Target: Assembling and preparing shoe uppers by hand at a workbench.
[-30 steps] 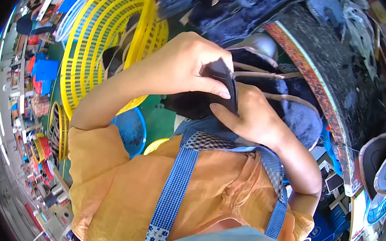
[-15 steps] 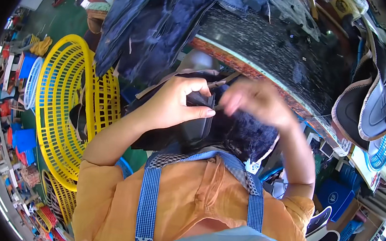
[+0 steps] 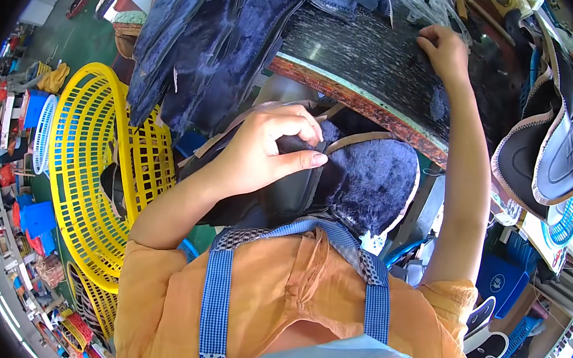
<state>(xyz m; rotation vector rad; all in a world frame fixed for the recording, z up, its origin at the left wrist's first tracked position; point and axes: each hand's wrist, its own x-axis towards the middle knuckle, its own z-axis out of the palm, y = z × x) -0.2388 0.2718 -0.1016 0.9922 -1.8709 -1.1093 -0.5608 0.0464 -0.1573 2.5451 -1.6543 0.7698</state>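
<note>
In my lap lies a black, leather-like boot upper [image 3: 287, 194] with dark blue plush lining [image 3: 374, 180] and a pale edge. My left hand [image 3: 265, 146] pinches its top edge between thumb and fingers. Stretched away to the right, my right hand [image 3: 445, 53] rests on the dark speckled tabletop [image 3: 360, 55], close to a clear plastic bag [image 3: 427, 6]. Its fingers are bent together, and whatever may be between them is too small to tell. Several blue plush pieces [image 3: 209, 47] hang over the table's left part.
A yellow plastic basket [image 3: 83, 180] stands on my left, with a dark piece inside. More black boot uppers [image 3: 545, 145] with pale edging hang at the right, above a blue basket [image 3: 566, 216]. The table's worn front edge [image 3: 363, 100] runs just beyond my lap.
My right hand has left the boot upper and moved far and right onto the tabletop. The left hand keeps its pinch, and more of the plush lining now shows.
</note>
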